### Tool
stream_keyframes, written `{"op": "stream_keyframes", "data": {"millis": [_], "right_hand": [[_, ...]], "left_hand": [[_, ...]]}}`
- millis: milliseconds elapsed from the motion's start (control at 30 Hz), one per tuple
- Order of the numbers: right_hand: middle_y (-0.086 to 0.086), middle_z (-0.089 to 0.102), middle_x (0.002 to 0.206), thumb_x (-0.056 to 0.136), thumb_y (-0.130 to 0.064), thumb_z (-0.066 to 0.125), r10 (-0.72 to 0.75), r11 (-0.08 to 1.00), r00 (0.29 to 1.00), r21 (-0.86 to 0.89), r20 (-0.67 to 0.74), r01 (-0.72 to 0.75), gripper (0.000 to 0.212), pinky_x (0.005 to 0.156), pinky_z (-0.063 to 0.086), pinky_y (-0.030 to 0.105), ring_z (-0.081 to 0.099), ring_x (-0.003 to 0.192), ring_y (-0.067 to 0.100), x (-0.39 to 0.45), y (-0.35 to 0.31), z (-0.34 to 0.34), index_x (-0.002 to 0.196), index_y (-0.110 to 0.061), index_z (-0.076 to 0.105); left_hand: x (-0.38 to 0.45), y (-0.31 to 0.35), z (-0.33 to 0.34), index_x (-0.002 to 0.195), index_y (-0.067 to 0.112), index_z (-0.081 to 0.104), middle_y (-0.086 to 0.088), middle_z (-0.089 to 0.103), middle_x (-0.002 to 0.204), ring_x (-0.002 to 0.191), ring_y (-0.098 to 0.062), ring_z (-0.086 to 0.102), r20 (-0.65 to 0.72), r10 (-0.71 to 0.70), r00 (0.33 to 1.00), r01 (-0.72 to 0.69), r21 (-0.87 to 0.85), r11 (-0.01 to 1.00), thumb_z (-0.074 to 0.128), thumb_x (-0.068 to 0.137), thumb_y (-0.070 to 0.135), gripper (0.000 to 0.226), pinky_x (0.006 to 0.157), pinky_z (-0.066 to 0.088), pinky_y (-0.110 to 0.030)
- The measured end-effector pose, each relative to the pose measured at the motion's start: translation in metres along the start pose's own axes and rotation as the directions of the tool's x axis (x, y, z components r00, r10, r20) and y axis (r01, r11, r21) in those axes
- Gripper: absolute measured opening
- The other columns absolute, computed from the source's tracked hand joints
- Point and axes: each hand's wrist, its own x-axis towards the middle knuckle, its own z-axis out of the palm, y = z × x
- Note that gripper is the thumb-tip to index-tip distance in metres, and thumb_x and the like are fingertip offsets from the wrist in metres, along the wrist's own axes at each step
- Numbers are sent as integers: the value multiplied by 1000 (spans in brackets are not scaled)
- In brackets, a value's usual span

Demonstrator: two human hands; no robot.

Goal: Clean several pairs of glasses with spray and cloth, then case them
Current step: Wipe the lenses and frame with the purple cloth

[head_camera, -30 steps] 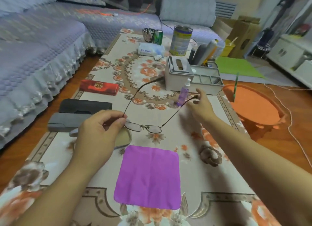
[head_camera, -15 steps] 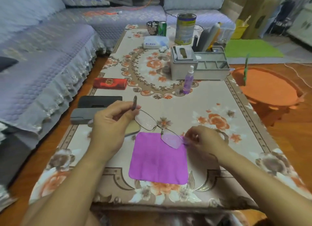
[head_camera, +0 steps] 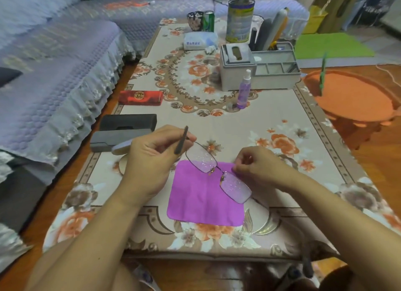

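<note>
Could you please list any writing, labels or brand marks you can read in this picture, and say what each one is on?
None can be read with certainty.
Red case: a round gold emblem with characters, too blurred to read.
White tissue pack: a line of dark characters, too blurred to read.
Tall tin: a printed label, no legible text.
Green can: markings too small to read.
Purple spray bottle: no readable label.

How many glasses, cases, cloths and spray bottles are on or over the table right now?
Glasses: 1, held over the cloth
Cases: 3: red, black, grey
Cloths: 1, purple
Spray bottles: 1
Total: 6
</note>
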Motion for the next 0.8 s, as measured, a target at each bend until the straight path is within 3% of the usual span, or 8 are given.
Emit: {"op": "stream_keyframes", "data": {"millis": [67,200,267,400,500,633,700,800], "right_hand": [[3,67,74,91,-8,71,9,940,999,339,49,-25,13,61,45,22,57,66,12,-8,-11,-16,78,-9,66],[8,57,78,96,-3,59,19,736,996,673,82,-70,20,66,46,27,52,72,20,-15,-18,-42,79,-14,58],[10,56,78,95,-7,57,192,770,980,611,51,-183,18,57,49,31,53,67,25,-10,-4,-41,79,-16,55],[10,57,83,89,-14,50,403,903,886,259,-230,-344,6,42,42,24,57,62,26,1,26,-28,91,-18,53],[5,60,96,94,-12,50,364,930,861,185,-355,-317,23,46,49,33,65,71,31,3,25,-27,114,-22,54],[-9,57,86,94,-7,46,225,974,876,105,-426,-200,37,75,59,48,64,85,31,3,15,-25,125,-24,59],[-13,57,87,94,-11,49,235,970,887,155,-396,-188,37,77,57,43,62,87,27,3,14,-22,125,-27,60],[-11,56,92,92,-10,58,278,953,916,201,-289,-226,38,59,43,27,58,76,14,-7,18,-16,125,-28,61]], "left_hand": [[2,-2,0,81,41,79,14,74,86,83,-3,64,3,-54,999,54,-2,999,77,83,17,25,78,51,-16],[2,-2,2,76,41,80,16,75,81,80,0,66,12,-122,992,122,-17,992,72,77,20,22,78,52,-14],[1,-2,5,76,41,80,14,74,79,79,-1,67,33,-133,991,134,-8,991,69,75,21,23,79,54,-16],[0,-3,9,77,44,79,8,74,80,78,-8,66,77,-139,987,139,1,990,69,76,20,26,77,56,-25],[0,-2,8,76,45,79,9,74,80,79,-6,67,66,-150,987,151,-11,989,69,75,23,24,79,57,-25],[0,0,4,77,43,80,12,75,82,81,-2,67,34,-158,987,159,-12,987,70,73,25,20,84,56,-20],[0,0,3,78,42,80,10,75,83,80,-4,67,41,-159,986,160,-9,987,70,74,25,20,83,56,-20],[-1,-1,3,78,41,80,7,75,82,80,-5,67,46,-167,985,167,-11,986,70,74,24,21,82,57,-22]]}}
